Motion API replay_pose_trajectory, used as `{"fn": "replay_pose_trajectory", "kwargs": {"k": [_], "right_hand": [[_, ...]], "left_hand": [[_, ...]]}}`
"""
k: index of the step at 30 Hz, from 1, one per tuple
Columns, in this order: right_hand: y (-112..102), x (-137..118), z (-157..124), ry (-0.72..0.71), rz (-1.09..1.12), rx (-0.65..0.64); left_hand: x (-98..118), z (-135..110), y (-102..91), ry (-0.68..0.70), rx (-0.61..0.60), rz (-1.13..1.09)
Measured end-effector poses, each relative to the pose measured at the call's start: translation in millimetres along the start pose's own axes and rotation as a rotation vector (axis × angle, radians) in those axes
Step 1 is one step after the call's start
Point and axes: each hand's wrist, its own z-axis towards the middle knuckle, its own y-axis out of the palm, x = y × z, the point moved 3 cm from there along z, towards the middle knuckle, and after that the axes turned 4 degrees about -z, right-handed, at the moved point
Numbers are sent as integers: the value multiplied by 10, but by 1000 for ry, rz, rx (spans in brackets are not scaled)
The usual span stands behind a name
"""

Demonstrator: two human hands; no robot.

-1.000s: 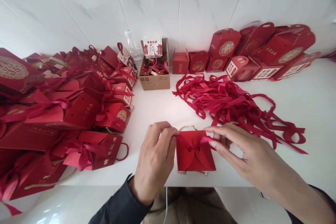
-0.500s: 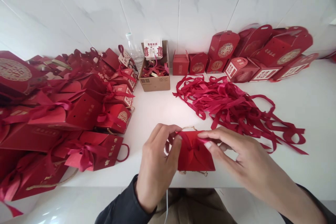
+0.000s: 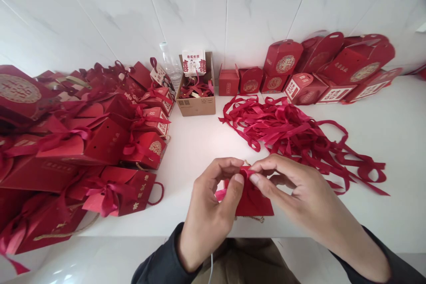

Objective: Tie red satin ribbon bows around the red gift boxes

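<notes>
A small red gift box point(image 3: 254, 202) with rope handles lies on the white counter point(image 3: 199, 142) near its front edge. A red ribbon point(image 3: 245, 171) is on top of the box. My left hand point(image 3: 213, 208) pinches the ribbon from the left with thumb and forefinger. My right hand point(image 3: 293, 186) pinches it from the right, fingertips meeting the left hand's over the box's middle. Part of the box is hidden under both hands.
A heap of loose red ribbons point(image 3: 293, 128) lies behind my right hand. Finished red boxes with bows point(image 3: 109, 151) crowd the left side. A cardboard carton point(image 3: 196, 97) and more red boxes point(image 3: 326, 75) stand against the tiled wall.
Both hands have drawn together from the box's two sides to its middle, bringing the ribbon ends with them. The box has stayed in place.
</notes>
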Motion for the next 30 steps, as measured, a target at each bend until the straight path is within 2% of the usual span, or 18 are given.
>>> {"fn": "replay_pose_trajectory", "kwargs": {"k": [3,5,7,11,14,19,25,30], "right_hand": [[-7,5,1,6,15,9],[-12,25,-7,-10,23,-3],[-32,61,-21,-35,8,1],[-121,122,-50,-133,-126,76],[-191,145,-60,-186,-225,103],[-245,208,-66,-125,-256,104],[-169,287,-50,5,-153,66],[-151,294,-29,-56,-200,99]], "left_hand": [[-41,-36,17,30,-57,152],[-72,-41,25,74,-36,220],[-110,-34,27,67,12,213],[-159,-23,17,-46,82,116],[-141,-22,-1,-64,113,137],[-105,-5,-38,-44,127,158],[-105,9,-22,-47,114,78],[-91,40,26,-82,52,-1]]}}
